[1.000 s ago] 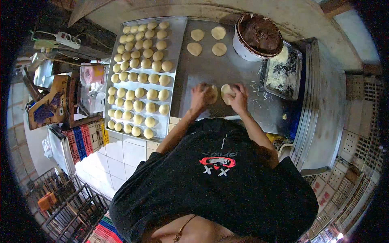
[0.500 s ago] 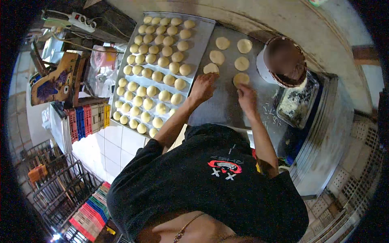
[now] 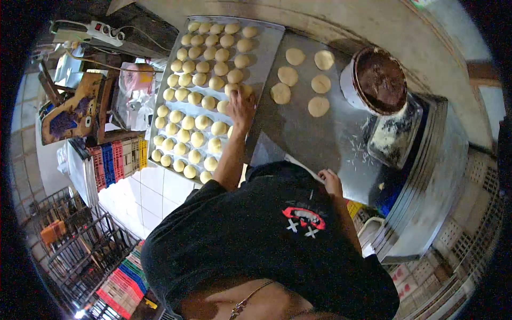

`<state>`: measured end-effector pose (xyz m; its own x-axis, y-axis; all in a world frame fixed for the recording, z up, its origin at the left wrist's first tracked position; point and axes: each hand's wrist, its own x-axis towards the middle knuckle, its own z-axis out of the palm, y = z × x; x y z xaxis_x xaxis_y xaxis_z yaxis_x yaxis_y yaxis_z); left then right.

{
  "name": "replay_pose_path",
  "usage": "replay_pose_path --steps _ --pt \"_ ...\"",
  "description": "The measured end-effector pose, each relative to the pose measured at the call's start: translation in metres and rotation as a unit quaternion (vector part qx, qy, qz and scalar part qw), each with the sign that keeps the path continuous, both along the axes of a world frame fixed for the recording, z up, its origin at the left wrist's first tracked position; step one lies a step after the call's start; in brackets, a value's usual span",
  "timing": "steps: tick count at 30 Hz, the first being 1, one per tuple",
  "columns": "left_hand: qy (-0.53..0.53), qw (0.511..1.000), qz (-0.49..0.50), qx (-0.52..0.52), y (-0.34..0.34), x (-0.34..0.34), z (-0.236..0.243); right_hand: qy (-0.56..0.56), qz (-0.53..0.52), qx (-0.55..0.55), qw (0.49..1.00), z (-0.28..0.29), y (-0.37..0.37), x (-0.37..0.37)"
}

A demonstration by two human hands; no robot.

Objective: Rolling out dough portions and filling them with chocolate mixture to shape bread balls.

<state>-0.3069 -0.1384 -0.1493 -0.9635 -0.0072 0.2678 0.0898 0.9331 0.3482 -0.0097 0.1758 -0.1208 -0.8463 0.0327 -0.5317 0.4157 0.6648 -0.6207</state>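
My left hand (image 3: 241, 110) reaches over the metal tray (image 3: 266, 50) of dough balls, its fingers closed on a dough ball (image 3: 246, 90) near the tray's right edge. Other pale, round dough balls (image 3: 202, 122) sit in rows around it. Holding nothing, my right hand (image 3: 332, 184) rests by the front edge of the metal table (image 3: 304, 141), its fingers loosely bent and slightly apart. Beyond it on the table lie several flattened dough discs (image 3: 318, 106) in two columns.
A white tub (image 3: 348, 88) of dark brown filling (image 3: 381, 80) stands at the table's far right. Beside it is a tray of pale shreds (image 3: 392, 133), with scattered bits nearby. Stacked metal trays (image 3: 426, 176) line the right side; plastic crates (image 3: 114, 157) stand at left.
My left hand has left the dough discs and moved left to the dough balls. My right hand has drawn back from a disc to the table's front edge.
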Motion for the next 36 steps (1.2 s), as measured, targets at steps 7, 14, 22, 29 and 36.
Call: replay_pose_path --steps 7,14,22,29,36 --pt "0.088 0.954 -0.229 0.173 0.027 0.033 0.063 0.118 -0.215 0.090 0.965 0.006 -0.003 0.021" --pt "-0.123 0.857 -0.501 -0.010 0.137 0.131 0.040 0.207 -0.380 0.088 0.897 0.023 0.001 0.023" --pt "-0.060 0.924 -0.360 0.119 0.101 0.158 0.049 0.371 -0.077 0.209 0.901 0.010 0.004 0.010" --pt "-0.100 0.962 -0.248 -0.052 0.112 0.133 0.008 0.291 0.027 0.333 0.897 0.012 -0.016 -0.081" --pt "0.030 0.975 -0.180 -0.128 0.147 0.036 0.013 0.354 -0.097 0.226 0.902 -0.009 0.023 -0.189"
